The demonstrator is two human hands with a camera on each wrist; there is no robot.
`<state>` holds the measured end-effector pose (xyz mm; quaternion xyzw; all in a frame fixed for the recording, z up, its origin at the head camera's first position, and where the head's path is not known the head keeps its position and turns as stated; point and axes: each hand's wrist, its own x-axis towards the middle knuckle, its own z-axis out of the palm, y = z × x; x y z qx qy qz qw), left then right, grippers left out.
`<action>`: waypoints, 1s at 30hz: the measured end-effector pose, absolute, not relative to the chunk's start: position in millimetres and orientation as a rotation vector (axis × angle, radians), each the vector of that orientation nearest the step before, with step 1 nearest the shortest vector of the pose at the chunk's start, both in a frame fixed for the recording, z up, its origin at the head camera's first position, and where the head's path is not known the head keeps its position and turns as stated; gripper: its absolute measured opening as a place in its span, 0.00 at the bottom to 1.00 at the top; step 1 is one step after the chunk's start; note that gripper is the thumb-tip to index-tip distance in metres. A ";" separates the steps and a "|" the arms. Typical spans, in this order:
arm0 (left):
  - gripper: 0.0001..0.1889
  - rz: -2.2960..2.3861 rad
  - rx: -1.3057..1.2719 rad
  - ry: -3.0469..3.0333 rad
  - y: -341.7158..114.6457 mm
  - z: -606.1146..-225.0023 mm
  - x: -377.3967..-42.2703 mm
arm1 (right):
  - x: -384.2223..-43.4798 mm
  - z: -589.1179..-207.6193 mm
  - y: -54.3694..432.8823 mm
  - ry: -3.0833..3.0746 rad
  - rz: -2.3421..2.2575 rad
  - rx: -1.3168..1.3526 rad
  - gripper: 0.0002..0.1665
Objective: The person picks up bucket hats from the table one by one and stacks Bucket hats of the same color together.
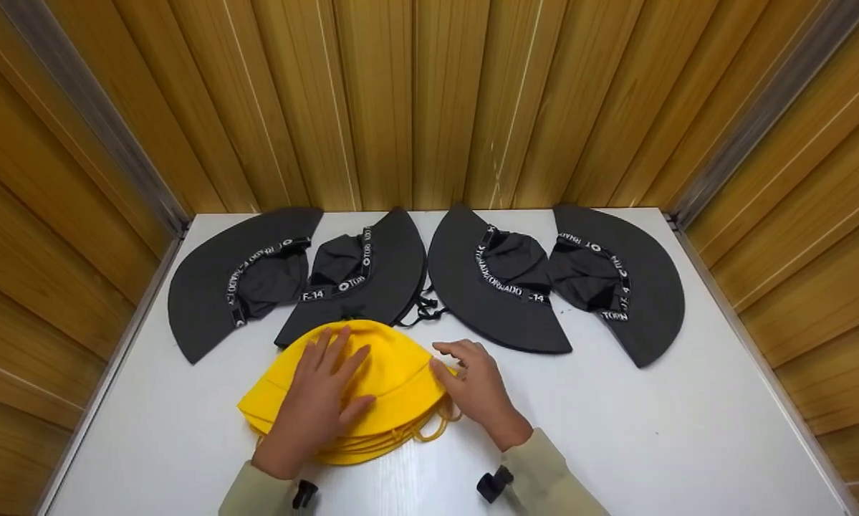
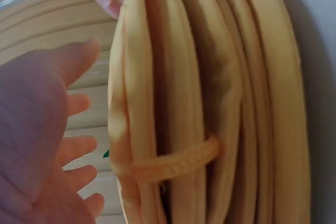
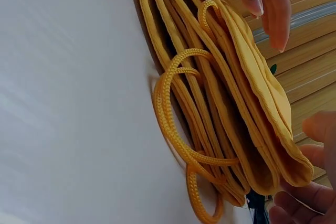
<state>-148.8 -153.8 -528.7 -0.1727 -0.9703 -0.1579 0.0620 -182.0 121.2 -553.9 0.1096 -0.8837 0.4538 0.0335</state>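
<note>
A stack of yellow bucket hats [image 1: 393, 398], folded flat, lies near the front of the white table. Their layered brims and braided cords [image 3: 168, 103] show from the side in the right wrist view. My left hand [image 1: 322, 387] is spread over the top hat, fingers straight and apart; in the left wrist view it stands beside the brim edges [image 2: 178, 98]. At the stack's right corner is my right hand [image 1: 476, 383], its fingers loosely bent, with a gap between thumb and forefinger. The right thumb overlaps the top brim in the head view.
Several dark folded bucket hats with lettered bands, among them one at the far left [image 1: 200, 287] and one at the far right [image 1: 651, 287], line the back of the white table [image 1: 615, 430]. Black cords [image 1: 427, 309] lie between the middle two. Wood-look panels [image 1: 436, 107] enclose the table.
</note>
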 end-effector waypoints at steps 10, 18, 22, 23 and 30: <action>0.40 -0.623 -0.489 -3.204 -153.2 -544.7 -159.1 | -204.0 -550.2 153.1 -2.648 1.317 0.231 0.17; 0.41 -0.641 -0.478 -3.255 -151.6 -547.9 -166.0 | -247.3 -544.4 213.3 -2.661 1.223 0.102 0.19; 0.41 -0.632 -0.490 -3.245 -152.3 -550.0 -166.0 | -267.8 -534.9 247.3 -2.716 1.140 0.043 0.22; 0.41 -0.624 -0.496 -3.241 -152.6 -550.8 -165.8 | -272.3 -533.2 256.1 -2.730 1.114 0.028 0.23; 0.41 -0.633 -0.505 -3.230 -154.1 -553.2 -165.4 | -291.2 -522.4 316.1 -2.837 0.960 -0.106 0.28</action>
